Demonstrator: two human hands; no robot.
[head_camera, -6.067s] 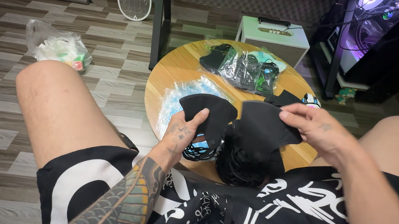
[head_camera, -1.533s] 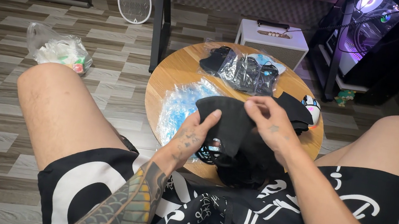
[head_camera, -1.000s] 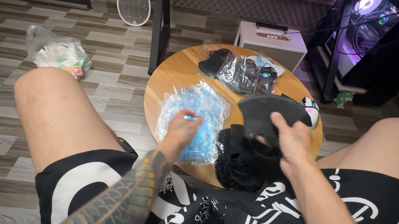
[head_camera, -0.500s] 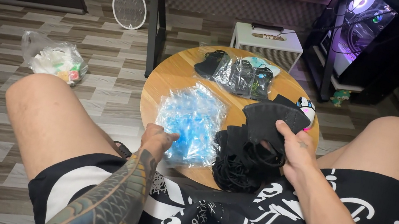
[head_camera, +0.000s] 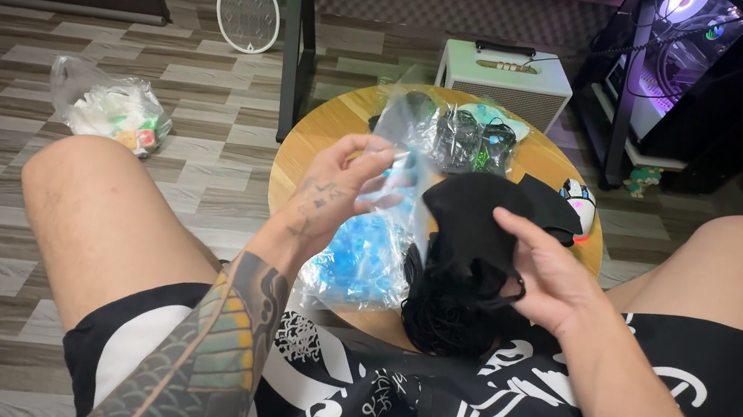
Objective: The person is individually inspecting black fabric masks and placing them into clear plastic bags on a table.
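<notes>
My left hand point(head_camera: 340, 183) holds up a clear plastic bag point(head_camera: 408, 139) by its edge above the round wooden table point(head_camera: 329, 131). My right hand point(head_camera: 545, 283) grips a folded black cloth piece point(head_camera: 475, 221) right beside the bag. Below them a heap of black cloth pieces point(head_camera: 444, 316) lies at the table's near edge. A pile of clear bags with blue print point(head_camera: 363, 257) sits under my left hand.
Several bagged black items point(head_camera: 464, 139) lie at the table's far side, with a small round colourful object point(head_camera: 579, 198) to the right. On the floor are a plastic bag of rubbish point(head_camera: 112, 105), a racket-shaped swatter point(head_camera: 247, 2), a white box point(head_camera: 506, 75) and a lit computer case point(head_camera: 688, 60).
My left hand let go of the black cloth, reached down to the pile of clear bags and lifted one up. My right hand kept the black cloth and brought it beside the bag.
</notes>
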